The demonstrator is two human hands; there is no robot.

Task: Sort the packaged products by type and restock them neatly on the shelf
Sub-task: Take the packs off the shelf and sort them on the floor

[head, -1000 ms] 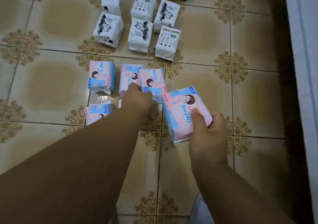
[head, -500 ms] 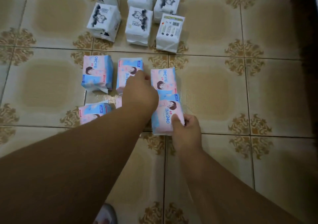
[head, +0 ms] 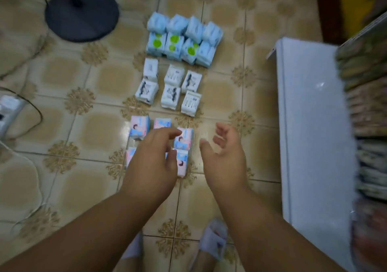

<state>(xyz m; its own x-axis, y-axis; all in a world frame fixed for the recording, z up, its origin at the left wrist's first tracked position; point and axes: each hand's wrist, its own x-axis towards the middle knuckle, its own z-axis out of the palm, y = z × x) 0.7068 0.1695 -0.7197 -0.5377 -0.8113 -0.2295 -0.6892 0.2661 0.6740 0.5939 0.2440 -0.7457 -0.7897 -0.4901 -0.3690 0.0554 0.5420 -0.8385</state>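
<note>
Three groups of packets lie in rows on the tiled floor. Nearest are several pink and blue packets (head: 139, 126), behind them several white packets with black print (head: 170, 93), and farthest several light blue packets (head: 181, 38), some with green dots. My left hand (head: 152, 163) hovers over the pink group with relaxed fingers, covering some of it. My right hand (head: 225, 152) hangs beside the group's right edge, fingers loose and holding nothing. The pink packet (head: 181, 163) I was holding lies at the group's near right corner.
A white shelf unit (head: 310, 137) stands at the right, with stocked packets (head: 368, 108) blurred beyond it. A black round fan base (head: 81, 14) sits at the far left. A power strip (head: 8, 112) and cables lie at the left edge. My slippered feet (head: 213, 240) are below.
My right hand set the pink packet down at the group's near right corner and let go. Both hands lifted off the packets. The view pulled back and up, showing more floor.
</note>
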